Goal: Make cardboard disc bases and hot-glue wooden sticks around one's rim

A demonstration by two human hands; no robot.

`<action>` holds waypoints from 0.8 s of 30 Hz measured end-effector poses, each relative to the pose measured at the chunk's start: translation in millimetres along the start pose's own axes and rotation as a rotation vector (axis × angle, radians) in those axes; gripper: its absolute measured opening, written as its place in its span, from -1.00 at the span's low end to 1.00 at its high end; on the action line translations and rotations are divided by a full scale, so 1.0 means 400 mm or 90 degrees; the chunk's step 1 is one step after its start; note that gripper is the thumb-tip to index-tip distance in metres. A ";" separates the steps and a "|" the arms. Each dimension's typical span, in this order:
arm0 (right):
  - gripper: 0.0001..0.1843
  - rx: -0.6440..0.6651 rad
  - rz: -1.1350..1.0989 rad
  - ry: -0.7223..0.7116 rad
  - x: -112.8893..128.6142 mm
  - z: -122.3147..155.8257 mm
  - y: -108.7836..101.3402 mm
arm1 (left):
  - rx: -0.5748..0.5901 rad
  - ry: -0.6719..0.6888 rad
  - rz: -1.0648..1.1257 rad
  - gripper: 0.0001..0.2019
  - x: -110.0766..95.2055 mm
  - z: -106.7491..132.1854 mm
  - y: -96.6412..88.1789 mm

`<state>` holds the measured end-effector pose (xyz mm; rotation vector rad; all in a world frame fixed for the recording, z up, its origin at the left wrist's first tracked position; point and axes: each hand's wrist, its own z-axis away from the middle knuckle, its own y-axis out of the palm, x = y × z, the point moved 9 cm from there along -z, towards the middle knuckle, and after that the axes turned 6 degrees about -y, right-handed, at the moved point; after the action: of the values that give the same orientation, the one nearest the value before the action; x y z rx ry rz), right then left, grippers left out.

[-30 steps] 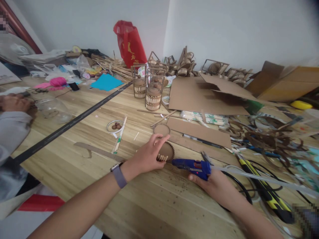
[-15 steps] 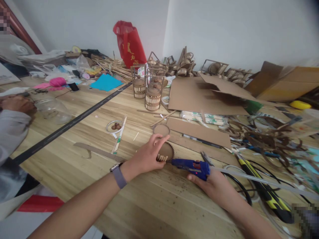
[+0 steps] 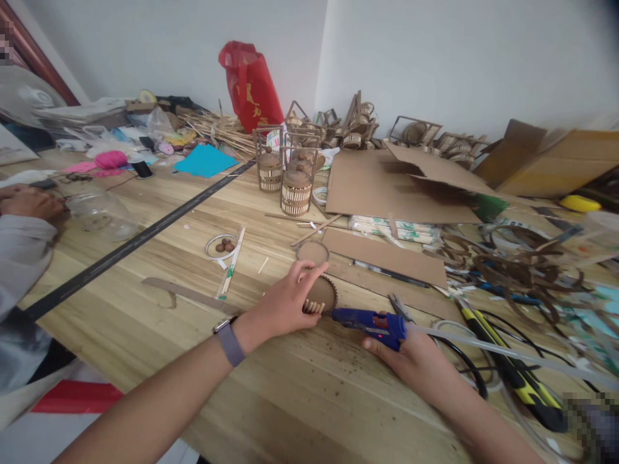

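Observation:
My left hand rests on the wooden table and pinches a round brown cardboard piece with short sticks set along its near edge. My right hand grips a blue glue gun, its nozzle pointing left at the piece's right edge. A clear glue stick trails out of the gun to the right. A second cardboard disc lies just beyond my left fingers.
Cardboard sheets, small stick-and-cardboard baskets, a yellow-black cutter and black cable lie to the right. A long black ruler crosses the left side. Another person's sleeve and a glass jar sit at far left.
The view has shifted very slightly. Both hands, the glue gun and the cardboard piece stay where they were.

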<state>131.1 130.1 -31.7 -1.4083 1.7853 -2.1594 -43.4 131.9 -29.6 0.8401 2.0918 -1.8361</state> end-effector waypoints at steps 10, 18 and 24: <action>-0.62 0.000 0.018 0.002 -0.014 0.000 0.009 | -0.003 0.008 -0.008 -0.16 -0.005 -0.001 -0.001; -0.57 -0.075 -0.027 0.060 -0.019 -0.005 -0.037 | -0.004 -0.002 -0.006 -0.15 -0.006 -0.001 -0.005; -0.58 -0.059 -0.166 0.182 -0.059 -0.016 -0.026 | 0.005 0.004 0.018 -0.14 -0.003 -0.002 -0.005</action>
<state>146.6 150.9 -37.8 -1.4914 1.9075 -2.5553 -43.5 132.1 -27.4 0.8732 2.0674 -1.8303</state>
